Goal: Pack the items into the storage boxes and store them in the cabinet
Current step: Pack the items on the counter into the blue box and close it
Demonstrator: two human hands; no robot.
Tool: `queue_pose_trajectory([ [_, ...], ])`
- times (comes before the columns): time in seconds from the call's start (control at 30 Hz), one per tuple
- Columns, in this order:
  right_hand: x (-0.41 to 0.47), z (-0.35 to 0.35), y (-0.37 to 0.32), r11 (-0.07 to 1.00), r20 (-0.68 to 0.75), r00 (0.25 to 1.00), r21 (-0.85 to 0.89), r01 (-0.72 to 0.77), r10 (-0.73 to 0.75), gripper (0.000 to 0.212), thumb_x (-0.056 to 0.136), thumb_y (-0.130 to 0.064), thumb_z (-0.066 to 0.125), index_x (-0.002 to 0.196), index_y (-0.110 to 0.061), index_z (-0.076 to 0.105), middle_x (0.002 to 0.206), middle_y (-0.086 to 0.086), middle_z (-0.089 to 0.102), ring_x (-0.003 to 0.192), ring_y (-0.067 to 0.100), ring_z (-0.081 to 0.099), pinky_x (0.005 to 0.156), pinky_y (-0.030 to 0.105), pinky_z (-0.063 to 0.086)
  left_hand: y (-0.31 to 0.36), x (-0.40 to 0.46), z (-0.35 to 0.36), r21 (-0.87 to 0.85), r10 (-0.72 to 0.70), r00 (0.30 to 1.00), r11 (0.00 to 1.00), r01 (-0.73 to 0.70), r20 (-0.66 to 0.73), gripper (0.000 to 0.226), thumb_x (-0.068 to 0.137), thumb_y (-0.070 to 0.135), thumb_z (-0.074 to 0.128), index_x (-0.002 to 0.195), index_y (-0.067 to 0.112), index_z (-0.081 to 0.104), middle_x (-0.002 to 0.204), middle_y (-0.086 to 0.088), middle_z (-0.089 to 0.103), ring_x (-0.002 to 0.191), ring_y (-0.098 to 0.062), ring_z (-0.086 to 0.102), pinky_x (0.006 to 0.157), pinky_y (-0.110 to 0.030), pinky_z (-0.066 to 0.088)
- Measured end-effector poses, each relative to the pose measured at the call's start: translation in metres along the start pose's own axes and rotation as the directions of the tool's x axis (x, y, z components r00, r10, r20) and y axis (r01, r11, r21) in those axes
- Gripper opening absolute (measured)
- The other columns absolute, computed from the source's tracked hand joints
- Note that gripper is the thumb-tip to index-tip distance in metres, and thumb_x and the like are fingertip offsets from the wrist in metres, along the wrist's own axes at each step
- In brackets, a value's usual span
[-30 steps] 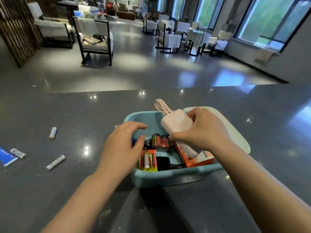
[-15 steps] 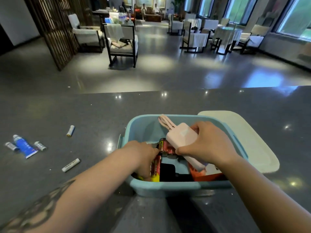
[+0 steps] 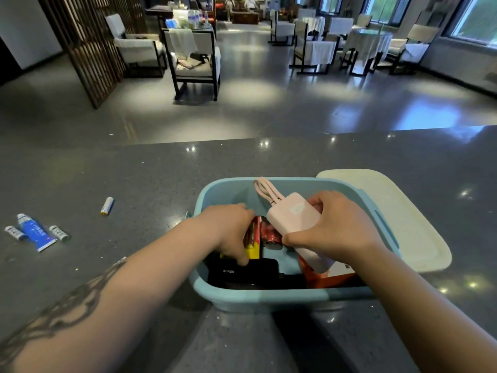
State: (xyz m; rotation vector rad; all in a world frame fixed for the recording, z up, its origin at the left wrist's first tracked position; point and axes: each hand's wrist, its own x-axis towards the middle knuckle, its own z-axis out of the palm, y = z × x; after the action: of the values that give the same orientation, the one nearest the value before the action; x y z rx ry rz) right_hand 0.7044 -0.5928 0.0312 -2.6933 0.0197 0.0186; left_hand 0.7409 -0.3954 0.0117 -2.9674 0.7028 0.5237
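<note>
Dark speckled counter [image 3: 161,179], glossy, with a lounge of chairs and tables beyond its far edge.

Item 1: storage box [image 3: 269,297], pale blue plastic, open, at the counter's near edge. We keep it close so both hands can reach in. Its cream lid [image 3: 398,211] lies just beside it to the right, partly tucked behind the box.

Item 2: power bank [image 3: 295,224], pale pink, rounded, with a looped cable at its far end. Our right hand [image 3: 333,227] holds it tilted over the box; that grip is wrapped around its body, apparently waiting for a slot.

Item 3: battery pack [image 3: 252,240], red and yellow card, inside the box. Our left hand [image 3: 234,232] has its grip curled on it, we judge to shift it aside and make room.

Item 4: black charger [image 3: 242,273], marked ANKER, and an orange carton [image 3: 330,275], both inside at the near wall.

Item 5: unpacked, toward the counter's left edge: blue tube [image 3: 36,232], three loose batteries [image 3: 107,205].
</note>
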Motion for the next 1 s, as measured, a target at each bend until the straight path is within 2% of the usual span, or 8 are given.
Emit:
queue_pose_trajectory([
  [0.23, 0.0, 0.005, 0.001, 1.0, 0.034, 0.999, 0.01, -0.008, 0.007, 0.076, 0.04, -0.064, 0.077, 0.102, -0.031, 0.049, 0.096, -0.012, 0.049, 0.085, 0.007, 0.049, 0.068, 0.03, 0.048, -0.005, 0.019, 0.012, 0.02, -0.021, 1.0, 1.0, 0.021, -0.019, 0.077, 0.061, 0.044, 0.077, 0.127, 0.017, 0.049, 0.124, -0.003, 0.043, 0.11, -0.024, 0.049, 0.081, -0.037, 0.051],
  [0.37, 0.002, 0.008, 0.001, 1.0, 0.058, 0.998, -0.015, -0.001, 0.002, 0.076, 0.042, -0.062, 0.078, 0.105, -0.029, 0.049, 0.098, -0.01, 0.049, 0.086, 0.009, 0.049, 0.07, 0.03, 0.048, -0.004, 0.015, 0.012, 0.034, -0.024, 0.999, 0.999, 0.025, -0.028, 0.072, 0.067, 0.042, 0.076, 0.127, 0.017, 0.047, 0.121, -0.004, 0.047, 0.108, -0.025, 0.053, 0.077, -0.038, 0.049],
  [0.5, 0.003, 0.006, 0.0, 0.998, 0.104, 0.994, -0.042, 0.035, -0.031, 0.077, 0.043, -0.057, 0.081, 0.109, -0.032, 0.051, 0.1, -0.012, 0.049, 0.089, 0.009, 0.048, 0.071, 0.029, 0.046, -0.012, -0.009, 0.0, 0.055, -0.02, 0.986, 0.998, 0.029, -0.163, 0.057, 0.077, 0.048, 0.067, 0.125, 0.023, 0.051, 0.121, 0.001, 0.053, 0.111, -0.024, 0.054, 0.088, -0.038, 0.043],
  [0.6, 0.003, 0.005, -0.004, 0.992, 0.181, 0.981, -0.084, 0.09, -0.074, 0.078, 0.042, -0.052, 0.083, 0.11, -0.035, 0.05, 0.102, -0.012, 0.048, 0.093, 0.009, 0.046, 0.075, 0.029, 0.047, -0.026, -0.041, -0.002, -0.056, -0.066, 0.926, 0.997, 0.048, -0.372, 0.036, 0.089, 0.04, 0.054, 0.124, 0.03, 0.056, 0.125, 0.007, 0.052, 0.119, -0.016, 0.047, 0.109, -0.034, 0.024],
  [0.7, 0.001, 0.012, -0.014, 0.979, 0.219, 0.966, -0.118, 0.165, -0.136, 0.075, 0.041, -0.051, 0.084, 0.105, -0.038, 0.047, 0.102, -0.014, 0.048, 0.093, 0.008, 0.044, 0.078, 0.028, 0.046, -0.03, -0.071, 0.008, -0.256, -0.181, 0.835, 0.965, 0.05, -0.52, 0.032, 0.091, 0.026, 0.052, 0.122, 0.027, 0.057, 0.13, 0.01, 0.05, 0.12, -0.013, 0.046, 0.105, -0.03, 0.028],
  [0.77, -0.001, 0.02, -0.025, 0.962, 0.274, 0.944, -0.148, 0.231, -0.185, 0.076, 0.042, -0.052, 0.084, 0.108, -0.039, 0.048, 0.102, -0.014, 0.047, 0.093, 0.008, 0.044, 0.081, 0.03, 0.047, -0.025, -0.081, 0.017, -0.348, -0.23, 0.804, 0.937, 0.031, -0.549, 0.032, 0.091, 0.02, 0.051, 0.122, 0.026, 0.057, 0.13, 0.012, 0.05, 0.12, -0.012, 0.046, 0.099, -0.028, 0.034],
  [0.87, -0.002, 0.034, -0.037, 0.938, 0.345, 0.915, -0.194, 0.286, -0.208, 0.077, 0.043, -0.052, 0.083, 0.11, -0.037, 0.048, 0.102, -0.012, 0.049, 0.091, 0.011, 0.046, 0.079, 0.032, 0.049, -0.019, -0.083, 0.024, -0.379, -0.25, 0.795, 0.925, 0.027, -0.552, 0.035, 0.092, 0.016, 0.05, 0.125, 0.027, 0.056, 0.133, 0.014, 0.047, 0.125, -0.008, 0.041, 0.103, -0.029, 0.034],
  [1.0, 0.001, 0.035, -0.03, 0.98, 0.251, 0.962, -0.136, 0.144, -0.107, 0.07, 0.043, -0.059, 0.076, 0.103, -0.03, 0.053, 0.096, -0.008, 0.051, 0.086, 0.013, 0.051, 0.073, 0.032, 0.048, -0.016, -0.078, 0.021, -0.405, -0.259, 0.785, 0.914, 0.01, -0.563, 0.033, 0.092, 0.02, 0.05, 0.124, 0.026, 0.055, 0.131, 0.011, 0.05, 0.124, -0.012, 0.043, 0.104, -0.031, 0.034],
])
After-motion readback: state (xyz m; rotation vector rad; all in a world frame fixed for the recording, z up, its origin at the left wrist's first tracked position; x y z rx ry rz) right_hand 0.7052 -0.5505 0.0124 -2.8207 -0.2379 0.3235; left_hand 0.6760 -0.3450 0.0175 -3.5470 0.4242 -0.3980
